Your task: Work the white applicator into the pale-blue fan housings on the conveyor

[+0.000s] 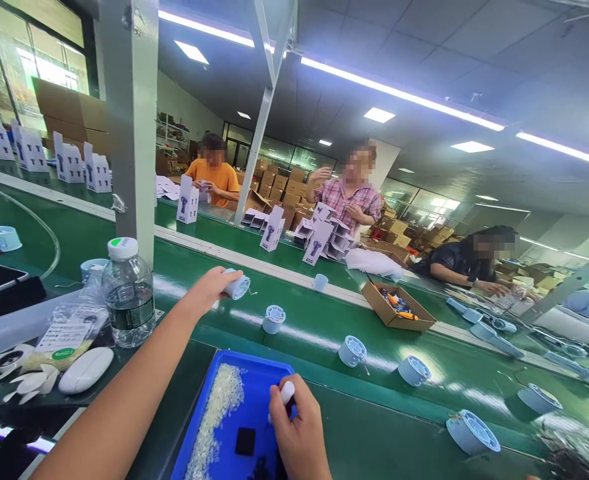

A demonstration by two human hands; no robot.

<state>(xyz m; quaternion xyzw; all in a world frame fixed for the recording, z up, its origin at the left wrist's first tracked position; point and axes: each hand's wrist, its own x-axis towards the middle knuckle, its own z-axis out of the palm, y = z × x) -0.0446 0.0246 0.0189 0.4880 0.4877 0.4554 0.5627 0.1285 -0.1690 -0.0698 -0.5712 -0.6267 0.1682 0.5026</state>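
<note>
My left hand (213, 288) reaches out over the green conveyor belt (304, 337), its fingers closed on a light-blue round plastic housing (238, 285) with a short wire. Nearer to me, my right hand (302, 430) is closed around a slim dark tool with a white rounded end (287, 392); its lower part is hidden. That hand is above the right side of a blue tray (214, 380). Small clear pieces (219, 407) are heaped along the tray's left side. A black square (245, 441) and some dark small parts lie beside them.
Several similar housings, one of them close by (274, 320), stand along the belt. At left are a water bottle (128, 300), a white case (86, 370) and a metal post (130, 133). Across the belt, people work near white boxes (317, 241) and an open carton (399, 313).
</note>
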